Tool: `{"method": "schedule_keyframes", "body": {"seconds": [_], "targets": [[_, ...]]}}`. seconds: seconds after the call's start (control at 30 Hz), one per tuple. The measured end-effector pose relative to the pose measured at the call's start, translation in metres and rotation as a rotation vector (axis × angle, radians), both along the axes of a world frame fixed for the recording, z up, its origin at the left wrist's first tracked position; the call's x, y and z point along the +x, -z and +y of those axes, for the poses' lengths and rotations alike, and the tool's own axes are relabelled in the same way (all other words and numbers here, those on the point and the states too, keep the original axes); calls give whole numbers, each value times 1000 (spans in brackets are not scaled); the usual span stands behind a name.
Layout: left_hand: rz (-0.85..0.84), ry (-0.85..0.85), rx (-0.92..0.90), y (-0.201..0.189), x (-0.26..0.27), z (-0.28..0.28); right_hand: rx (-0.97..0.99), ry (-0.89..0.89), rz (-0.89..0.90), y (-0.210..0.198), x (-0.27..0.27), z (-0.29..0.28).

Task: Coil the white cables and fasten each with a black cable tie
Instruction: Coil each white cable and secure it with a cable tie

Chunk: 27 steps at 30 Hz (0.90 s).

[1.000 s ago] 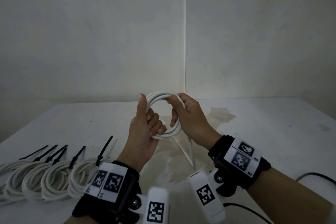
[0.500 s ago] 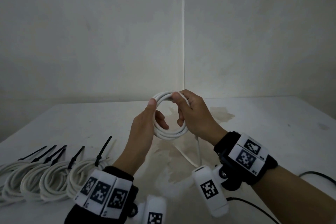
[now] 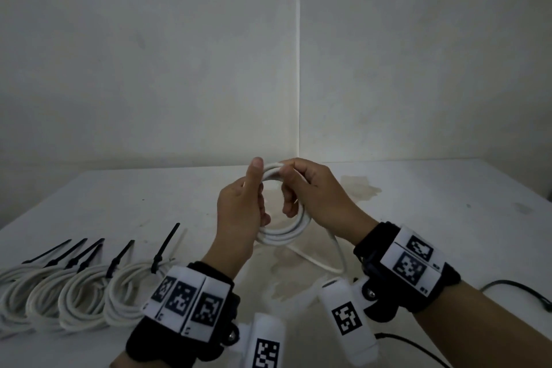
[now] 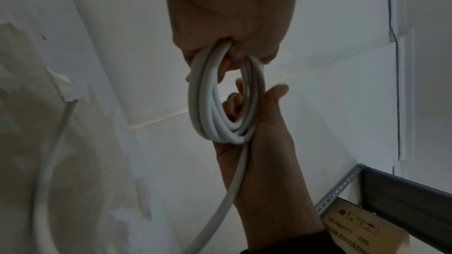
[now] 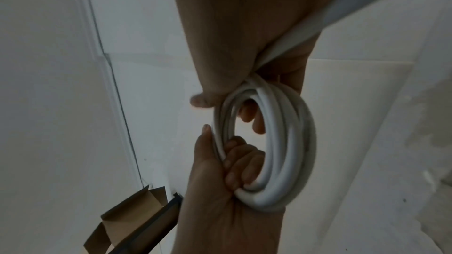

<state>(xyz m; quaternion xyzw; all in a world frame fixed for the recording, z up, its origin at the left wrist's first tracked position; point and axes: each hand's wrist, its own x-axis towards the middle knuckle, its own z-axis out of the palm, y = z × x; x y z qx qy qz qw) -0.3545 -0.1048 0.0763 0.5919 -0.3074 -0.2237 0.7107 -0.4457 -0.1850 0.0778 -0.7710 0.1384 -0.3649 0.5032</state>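
The round coil of white plastic cable is held above the middle of the white bench — gripped by the left hand and right hand, fingers curled through its loop.

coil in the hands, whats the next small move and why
Probably wind the loose tail round once more. The left hand grips the coil at its side, the right hand pinches the top, and a length of cable still trails to the table. No tie is on it yet.
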Motion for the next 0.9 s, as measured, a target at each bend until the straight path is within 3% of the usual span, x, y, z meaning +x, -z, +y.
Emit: {"method": "schedule_keyframes", "body": {"seconds": [0.1,0.23,0.33,0.5,0.7,0.9], "targets": [[116,-6,-97,1,-3,-1,30,61,-35,4,1,6],[203,78,-155,7,-7,1,-87,186,-59,3,4,5],[222,245,-130,8,0,6,-118,190,-24,-1,3,1],[432,488,-202,3,3,16,-31,176,-77,-3,4,-1],[391,319,-162,-3,-7,8,120,111,-79,0,8,-2],[385,213,-169,-5,-8,3,85,57,-41,-2,6,-4]]}}
